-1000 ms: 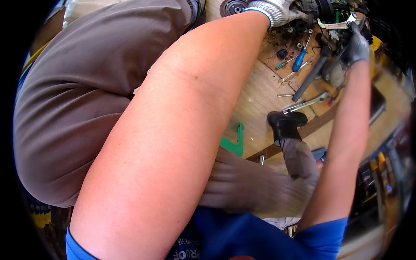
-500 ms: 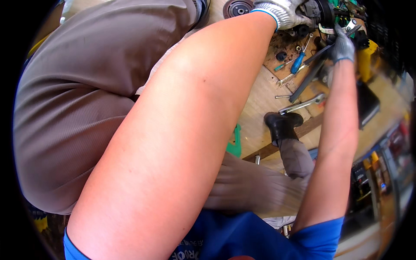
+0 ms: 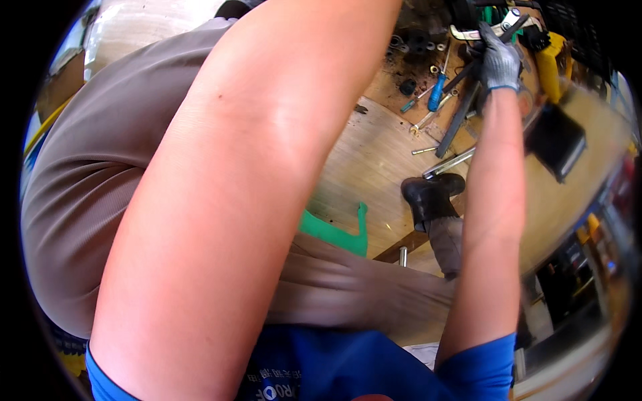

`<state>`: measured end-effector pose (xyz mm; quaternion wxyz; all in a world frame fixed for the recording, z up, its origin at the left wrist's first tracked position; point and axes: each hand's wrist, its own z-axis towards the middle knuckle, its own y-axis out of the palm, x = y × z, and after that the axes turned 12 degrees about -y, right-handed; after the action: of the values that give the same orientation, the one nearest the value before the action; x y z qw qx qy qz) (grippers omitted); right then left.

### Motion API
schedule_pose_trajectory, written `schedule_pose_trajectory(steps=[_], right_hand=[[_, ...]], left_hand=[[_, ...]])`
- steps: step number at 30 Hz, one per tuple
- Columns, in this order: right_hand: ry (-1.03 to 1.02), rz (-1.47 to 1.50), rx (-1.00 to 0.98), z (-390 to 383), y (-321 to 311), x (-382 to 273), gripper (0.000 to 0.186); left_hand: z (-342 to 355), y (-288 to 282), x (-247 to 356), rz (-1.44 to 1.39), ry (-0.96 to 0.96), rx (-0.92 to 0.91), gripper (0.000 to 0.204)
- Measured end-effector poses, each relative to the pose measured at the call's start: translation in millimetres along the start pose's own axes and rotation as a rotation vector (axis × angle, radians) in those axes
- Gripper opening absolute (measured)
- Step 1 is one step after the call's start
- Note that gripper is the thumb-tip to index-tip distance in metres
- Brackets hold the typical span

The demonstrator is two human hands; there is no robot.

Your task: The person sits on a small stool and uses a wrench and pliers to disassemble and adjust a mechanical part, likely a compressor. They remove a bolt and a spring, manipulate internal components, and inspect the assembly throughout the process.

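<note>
My right hand (image 3: pixel 500 65), in a grey knitted glove, is at the upper right. Its fingers close around a dark metal bar (image 3: pixel 515 28), one finger stretched along it. Just beyond the fingers lies a tool with a pale curved arm (image 3: pixel 465 33). My left forearm runs large across the picture and leaves at the top edge, so the left hand is out of sight. Close to the right hand on the board are a blue-handled screwdriver (image 3: pixel 437 93), a combination wrench (image 3: pixel 422 123) and a second dark bar (image 3: pixel 458 123).
Loose black parts and rings (image 3: pixel 418 43) lie on the stained board. A long chrome tool (image 3: pixel 449 162) rests by my black boot (image 3: pixel 431 197). A green plastic piece (image 3: pixel 338 234) is on the wood floor near my leg. A yellow tool (image 3: pixel 552 67) and a black box (image 3: pixel 555 142) stand right.
My left hand, gloved and at a round metal part half a second ago, has passed out of the top of the view. The whole scene has shifted left and slightly up.
</note>
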<state>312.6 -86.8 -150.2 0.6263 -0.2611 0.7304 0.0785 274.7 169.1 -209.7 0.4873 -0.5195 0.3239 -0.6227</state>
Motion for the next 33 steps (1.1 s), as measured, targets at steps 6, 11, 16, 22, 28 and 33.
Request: schedule_pose_trajectory(steps=[6,11,16,22,28,33], right_hand=[[-0.078,-0.046,0.01,-47,10,-16,0.012],[-0.249,-0.431,-0.082,-61,11,-67,0.021],[-0.435,-0.732,-0.219,-60,-20,-88,0.026],[-0.355,-0.946,-0.19,-87,-18,-72,0.053],[-0.159,-0.728,0.131,-180,-47,4,0.054],[0.32,-0.6,0.126,-242,-58,-9,0.069]], left_hand=[[-16,-99,59,-0.191,-0.302,-0.332,0.028],[-32,-97,70,-0.045,-0.452,-0.079,0.036],[-65,-107,136,-0.477,-0.762,0.209,0.042],[-122,-84,139,-0.109,-0.702,0.078,0.037],[-154,-109,174,-0.15,-0.64,0.041,0.035],[-165,-109,192,-0.225,-0.815,-0.004,0.046]])
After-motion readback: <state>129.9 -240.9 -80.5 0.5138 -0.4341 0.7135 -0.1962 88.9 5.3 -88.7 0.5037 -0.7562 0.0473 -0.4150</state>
